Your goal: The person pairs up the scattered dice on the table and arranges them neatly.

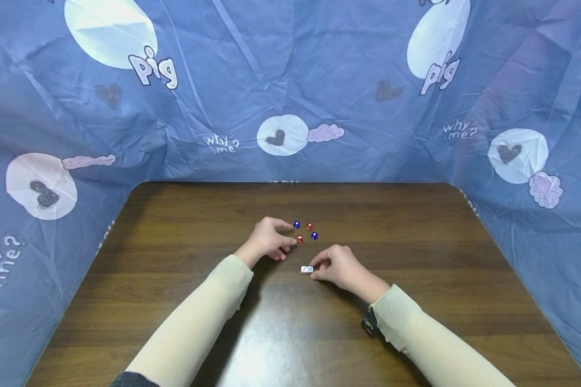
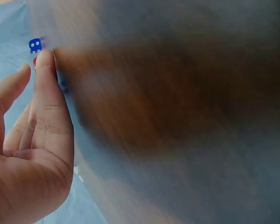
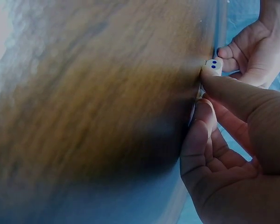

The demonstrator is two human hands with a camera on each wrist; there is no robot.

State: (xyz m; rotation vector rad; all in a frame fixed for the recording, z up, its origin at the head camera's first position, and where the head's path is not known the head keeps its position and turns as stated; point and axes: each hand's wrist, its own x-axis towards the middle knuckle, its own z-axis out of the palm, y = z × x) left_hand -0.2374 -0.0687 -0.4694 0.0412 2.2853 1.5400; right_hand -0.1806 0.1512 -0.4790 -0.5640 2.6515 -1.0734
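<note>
Here's your right hand (image 1: 341, 267), thumb and finger pinching the right white die (image 1: 310, 269), flush beside the left white die (image 1: 303, 270), near on the table (image 1: 213, 226)! Your left hand (image 1: 267, 238) has thumb and forefinger spread, just left of the near red die (image 1: 299, 239); a far blue die (image 1: 297, 224), far red die (image 1: 310, 227) and right blue die (image 1: 314, 235) cluster there.

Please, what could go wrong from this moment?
The right hand is at two white dice set side by side, so it might knock them apart. The left hand is very close to the nearer red die and could nudge it by accident.
</note>
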